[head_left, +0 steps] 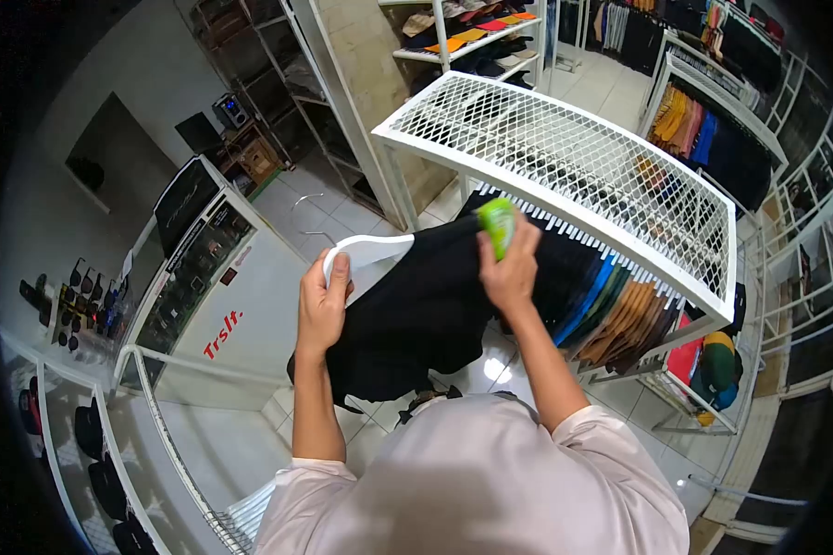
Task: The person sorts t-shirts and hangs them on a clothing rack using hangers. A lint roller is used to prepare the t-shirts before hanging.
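Note:
My left hand [321, 301] grips a white hanger [379, 248] near its neck, thumb lying along the front. The metal hook [317, 233] sticks out beyond my fingers, toward the counter. A black garment [407, 319] hangs from the hanger and drapes down in front of me, while part of the white hanger arm shows bare. In my right hand [514, 268] is a small bright green item [498, 227] with pale markings, its kind not clear. My fingers are closed around it, at the upper right part of the black cloth.
A white mesh-topped rack [565, 148] full of hung clothes [611, 305] stands close on the right. To the left is a white counter [222, 310] with red lettering, behind a white metal rail [171, 444]. Cap shelves [477, 37] stand at the back.

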`<state>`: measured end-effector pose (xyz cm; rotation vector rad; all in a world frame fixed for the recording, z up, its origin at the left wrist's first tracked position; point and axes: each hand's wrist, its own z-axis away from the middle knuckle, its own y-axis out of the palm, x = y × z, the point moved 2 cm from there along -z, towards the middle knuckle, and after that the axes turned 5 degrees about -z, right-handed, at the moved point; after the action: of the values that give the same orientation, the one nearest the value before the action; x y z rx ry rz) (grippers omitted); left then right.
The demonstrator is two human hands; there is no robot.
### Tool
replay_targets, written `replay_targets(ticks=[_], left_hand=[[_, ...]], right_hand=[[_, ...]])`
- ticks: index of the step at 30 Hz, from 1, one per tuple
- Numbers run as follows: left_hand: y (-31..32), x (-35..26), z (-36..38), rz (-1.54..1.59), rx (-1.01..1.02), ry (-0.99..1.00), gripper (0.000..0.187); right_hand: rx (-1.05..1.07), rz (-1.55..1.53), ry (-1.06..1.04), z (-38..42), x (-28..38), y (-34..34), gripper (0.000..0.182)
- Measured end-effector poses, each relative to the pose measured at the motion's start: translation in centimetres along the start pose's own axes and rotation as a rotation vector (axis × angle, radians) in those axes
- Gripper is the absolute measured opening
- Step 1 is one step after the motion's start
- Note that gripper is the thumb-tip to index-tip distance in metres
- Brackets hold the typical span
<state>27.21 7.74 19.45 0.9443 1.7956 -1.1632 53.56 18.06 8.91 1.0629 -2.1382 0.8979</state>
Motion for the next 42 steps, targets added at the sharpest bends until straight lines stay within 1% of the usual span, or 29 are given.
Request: replay_targets(ticks=[1, 3, 4, 5, 7, 8, 9, 11, 13, 15, 16, 17, 18, 19, 20, 21, 23, 24, 27, 29, 30, 31, 33, 35, 37, 39, 40, 41, 42], left_hand=[[-0.5, 0.1, 0.0, 0.003, 0.0, 0.003, 0.042], [-1.1, 0.0, 0.0, -0.139, 0.007, -0.014, 0.031], [0.0, -1.0, 0.1, -0.172, -0.068, 0.223, 0.022], [0.7, -1.2, -0.1, -0.162, -0.067, 0.228, 0.022], [2.4, -1.6, 0.2, -0.127, 0.062, 0.198, 0.019], [3.4, -2.7, 0.2, -0.194, 0.083, 0.195, 0.016], [4.1, -2.9, 0.1, -0.184, 0.086, 0.206, 0.016], [4.9, -3.4, 0.0, -0.264, 0.158, 0.266, 0.015], [5.2, -2.8, -0.3, -0.289, 0.144, 0.332, 0.016], [5.4, -2.8, -0.3, -0.273, 0.057, 0.563, 0.017], [5.5, -3.6, 0.2, -0.256, 0.129, 0.428, 0.023], [6.2, -3.8, 0.0, -0.249, 0.136, 0.436, 0.023], [7.1, -4.2, 0.0, -0.27, 0.142, 0.53, 0.028], [7.8, -4.4, 0.3, -0.292, 0.154, 0.619, 0.033], [8.4, -4.7, 0.3, -0.392, 0.212, 0.664, 0.046], [9.1, -5.0, 0.4, -0.382, 0.23, 0.667, 0.046], [10.7, -5.7, 0.8, -0.52, 0.243, 0.883, 0.053], [11.4, -5.2, 0.8, -0.529, 0.2, 0.987, 0.056], [11.9, -5.0, 1.1, -0.595, 0.194, 1.09, 0.055], [12.3, -5.2, 1.2, -0.587, 0.183, 1.132, 0.054], [12.5, -5.3, 1.2, -0.589, 0.207, 1.154, 0.055], [12.8, -5.4, 1.3, -0.593, 0.232, 1.172, 0.057], [13.9, -5.8, 1.1, -0.603, 0.256, 1.197, 0.053], [15.1, -6.7, 1.0, -0.584, 0.204, 1.359, 0.048], [15.2, -7.0, 0.6, -0.579, 0.199, 1.402, 0.047], [14.9, -6.8, 0.2, -0.564, 0.189, 1.372, 0.047], [14.9, -6.9, 0.3, -0.545, 0.174, 1.351, 0.048], [14.9, -6.9, 0.5, -0.538, 0.174, 1.352, 0.048], [15.1, -6.9, 0.5, -0.534, 0.179, 1.33, 0.049]], right_hand=[[-0.046, 0.038, 0.136, -0.4, -2.4, -0.5, 0.068], [-0.022, 0.114, 0.227, -0.7, -4.9, -3.0, 0.063], [-0.111, 0.04, 0.151, -1.0, -3.5, -4.2, 0.064], [-0.118, 0.048, 0.145, -1.1, -2.3, -5.2, 0.064], [-0.09, -0.074, -0.04, -0.7, 3.1, -6.8, 0.065], [-0.023, -0.089, -0.135, -0.4, 4.5, -7.2, 0.07], [0.067, -0.132, -0.165, 0.2, 4.9, -7.3, 0.076], [0.09, -0.048, -0.12, 0.5, 2.9, -7.3, 0.077], [-0.107, 0.006, 0.061, -0.6, -1.7, -8.2, 0.065], [-0.119, 0.221, 0.272, -0.9, -7.0, -10.4, 0.065], [-0.184, 0.158, 0.221, -0.9, -7.1, -11.7, 0.065], [-0.249, 0.096, 0.163, -1.0, -7.2, -12.9, 0.066], [-0.24, 0.047, 0.109, -1.2, -4.9, -14.2, 0.065], [-0.246, 0.059, 0.118, -1.4, -2.2, -15.3, 0.065], [-0.138, 0.02, 0.02, -1.4, 0.8, -15.9, 0.066], [-0.033, -0.019, -0.077, -1.4, 2.7, -16.3, 0.067], [0.118, -0.049, -0.183, -1.3, 3.9, -16.4, 0.068], [0.13, 0.0, -0.187, -1.3, 2.4, -16.4, 0.065], [-0.022, 0.301, 0.057, -2.6, -4.8, -18.7, 0.057], [-0.167, 0.416, 0.137, -2.7, -8.0, -20.9, 0.052], [-0.211, 0.314, 0.15, -3.0, -6.5, -21.8, 0.049], [-0.214, 0.32, 0.147, -3.2, -4.3, -22.3, 0.049], [-0.061, 0.141, 0.04, -3.0, -0.1, -22.1, 0.051], [0.149, 0.046, -0.048, -2.9, 2.1, -21.7, 0.056], [0.225, 0.112, 0.018, -3.6, -0.1, -22.4, 0.055], [0.187, 0.327, 0.237, -5.1, -3.4, -25.3, 0.052], [0.097, 0.55, 0.26, -5.5, -4.6, -26.3, 0.052], [0.053, 0.608, 0.295, -5.4, -5.4, -27.6, 0.052], [-0.001, 0.537, 0.266, -5.3, -5.2, -28.0, 0.052]])
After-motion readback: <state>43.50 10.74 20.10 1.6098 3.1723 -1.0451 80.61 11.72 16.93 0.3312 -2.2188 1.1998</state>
